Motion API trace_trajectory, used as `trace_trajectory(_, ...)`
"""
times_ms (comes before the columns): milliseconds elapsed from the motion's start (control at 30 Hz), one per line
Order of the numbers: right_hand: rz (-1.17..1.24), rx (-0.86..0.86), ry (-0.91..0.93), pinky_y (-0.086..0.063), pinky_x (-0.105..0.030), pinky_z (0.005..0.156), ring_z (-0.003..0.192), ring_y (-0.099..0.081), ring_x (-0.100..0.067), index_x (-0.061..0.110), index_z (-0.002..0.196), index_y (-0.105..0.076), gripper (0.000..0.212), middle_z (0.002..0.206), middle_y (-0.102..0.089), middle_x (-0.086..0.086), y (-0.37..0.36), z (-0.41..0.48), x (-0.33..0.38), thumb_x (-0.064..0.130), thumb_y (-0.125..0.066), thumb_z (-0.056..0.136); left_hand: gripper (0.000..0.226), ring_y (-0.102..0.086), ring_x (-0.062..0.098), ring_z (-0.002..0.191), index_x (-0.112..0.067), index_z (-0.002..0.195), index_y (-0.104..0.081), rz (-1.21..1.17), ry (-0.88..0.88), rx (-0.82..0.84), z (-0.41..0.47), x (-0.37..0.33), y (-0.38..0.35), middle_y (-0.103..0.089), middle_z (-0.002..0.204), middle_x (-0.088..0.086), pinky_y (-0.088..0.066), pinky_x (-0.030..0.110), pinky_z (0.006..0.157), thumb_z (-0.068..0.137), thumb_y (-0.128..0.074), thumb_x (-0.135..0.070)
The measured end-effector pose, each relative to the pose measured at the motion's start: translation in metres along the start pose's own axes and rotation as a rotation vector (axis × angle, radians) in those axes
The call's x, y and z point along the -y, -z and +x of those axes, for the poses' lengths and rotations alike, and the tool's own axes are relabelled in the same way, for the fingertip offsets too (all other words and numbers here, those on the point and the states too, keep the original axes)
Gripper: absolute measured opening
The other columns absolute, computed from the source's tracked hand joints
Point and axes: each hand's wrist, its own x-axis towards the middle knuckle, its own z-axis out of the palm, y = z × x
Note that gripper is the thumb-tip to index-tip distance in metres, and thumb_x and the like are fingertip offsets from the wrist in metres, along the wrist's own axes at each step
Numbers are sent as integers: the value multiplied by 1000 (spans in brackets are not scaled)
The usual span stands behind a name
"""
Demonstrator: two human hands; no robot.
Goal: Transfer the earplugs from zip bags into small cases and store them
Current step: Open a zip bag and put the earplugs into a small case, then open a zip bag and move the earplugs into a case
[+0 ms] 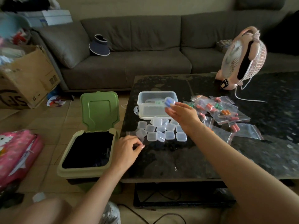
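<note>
Pinching filled case (169,101) over box (144,96), right hand (182,114); left hand (127,149) seemingly pinching bag (146,142)

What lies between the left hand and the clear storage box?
In the head view, a cluster of empty small cases lies between the left hand and the storage box, plus a clear zip bag beside the hand.

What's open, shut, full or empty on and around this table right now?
Green bin: open.
Clear box: open, lid lying in front.
Case with blue earplugs: looks closed, pinched by right hand.
Cases on table: empty.
Zip bags: holding earplugs.
Left hand: pinching a clear bag.
</note>
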Motion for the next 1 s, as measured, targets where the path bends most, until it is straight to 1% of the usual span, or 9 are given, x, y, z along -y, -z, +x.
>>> trace_trajectory(133, 56, 145, 38, -45, -34, 103, 125, -51, -28, 4, 142, -34, 50, 139, -48, -17, -9, 12, 8, 5, -49, 95, 26, -42, 14, 128, -26, 115, -66, 46, -31, 74, -4, 1, 1, -51, 137, -7, -30, 25, 105, 90, -59, -31)
trace_trajectory(233, -70, 189, 25, -40, -38, 106, 132, -43, -27, 8, 145, -30, 53, 144, -42, -14, -9, 15, 7, 11, -50, 96, 41, -36, 10, 131, -27, 132, -53, 122, -61, 123, -5, 7, -1, -43, 143, -11, -26, 23, 108, 92, -55, -36)
trace_trajectory(300, -186, 209, -7, -44, -41, 103, 125, -52, -25, 13, 140, -39, 47, 137, -51, -10, -8, 13, 5, 17, -53, 95, 47, -36, 9, 130, -22, 136, -48, 108, -71, 102, -6, 10, -2, -43, 142, -10, -24, 19, 107, 92, -56, -34)
trace_trajectory(367, -319, 192, 18, -55, -37, 90, 108, -64, -23, 15, 129, -53, 36, 124, -61, -10, -6, 8, 2, 18, -56, 93, 48, -38, 10, 130, -18, 137, -48, 51, -50, 43, -6, 12, -1, -44, 141, -7, -25, 19, 107, 92, -58, -30)
trace_trajectory(467, -519, 183, 71, -59, -29, 71, 92, -70, -25, 12, 115, -64, 25, 111, -67, -13, -3, -4, 1, 15, -60, 91, 47, -39, 16, 129, -14, 135, -50, 68, 8, -75, -1, 23, 9, -46, 139, -1, -30, 28, 107, 90, -59, -27)
trace_trajectory(567, -661, 205, 116, -59, -26, 68, 86, -70, -24, 8, 110, -66, 20, 106, -69, -14, 5, -13, 0, 12, -61, 91, 48, -41, 23, 129, -10, 134, -51, 129, 106, -131, 8, 53, 25, -48, 138, 4, -33, 36, 107, 90, -61, -26)
trace_trajectory(733, -823, 220, 169, -59, -24, 69, 83, -70, -20, 10, 107, -67, 17, 100, -70, -9, 15, -23, 1, 14, -60, 91, 54, -33, 30, 132, -15, 139, -45, 214, 343, 93, 6, 110, 34, -38, 147, 4, -35, 41, 105, 91, -59, -34)
trace_trajectory(900, -1146, 134, 304, -53, -24, 74, 87, -64, -15, 17, 102, -69, 14, 99, -67, 1, 25, -25, 2, 17, -61, 90, 45, -8, 39, 141, -39, 137, -43, 315, 459, 395, 2, 121, 28, -2, 158, 11, -24, 46, 112, 93, -51, -44)
trace_trajectory(1000, -1379, 1, 376, -53, -30, 81, 90, -62, -16, 16, 108, -69, 21, 104, -67, -1, 44, -24, 8, 19, -64, 88, 34, -18, 38, 138, -35, 130, -52, 289, 466, 366, 0, 117, 24, -14, 156, 13, -28, 45, 110, 96, -49, -35)
